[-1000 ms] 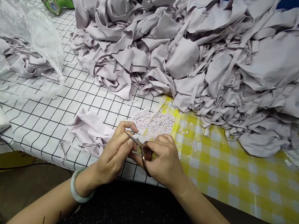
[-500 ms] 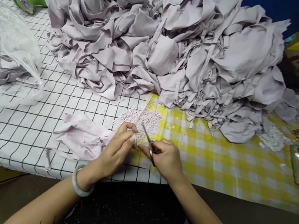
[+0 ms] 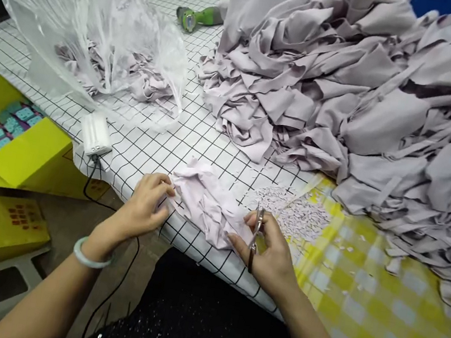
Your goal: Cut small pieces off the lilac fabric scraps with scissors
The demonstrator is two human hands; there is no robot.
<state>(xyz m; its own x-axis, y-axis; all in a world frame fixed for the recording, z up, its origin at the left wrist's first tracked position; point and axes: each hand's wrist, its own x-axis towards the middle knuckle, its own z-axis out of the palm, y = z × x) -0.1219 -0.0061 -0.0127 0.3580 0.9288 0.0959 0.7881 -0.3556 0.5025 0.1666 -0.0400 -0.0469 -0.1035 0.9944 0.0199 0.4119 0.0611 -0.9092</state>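
A pale lilac garment [image 3: 211, 206] lies crumpled near the table's front edge, between my hands. At its left end is my left hand [image 3: 151, 200], fingers bent and thumb apart, with a gap between them. The fingertips are close to the cloth; whether they touch it I cannot tell. My right hand [image 3: 269, 255] is closed round small scissors [image 3: 257, 230], blades pointing up and away from me. Its thumb tip rests at the garment's right end. Just beyond that hand, small lilac fabric scraps [image 3: 303, 217] lie in a heap.
A large pile of lilac garments [image 3: 305, 90] fills the back and right. A clear plastic bag [image 3: 145, 27] with more garments lies at left. Nearby are a green handheld tool [image 3: 206, 16], a white corded device [image 3: 95, 134], and an open yellow box [image 3: 28, 156] beside the table.
The view has swung left. My left hand has moved from beside the scissors to the garment's far left end, its pinch loosened. My right hand, keeping the scissors, has come to the garment's right end.
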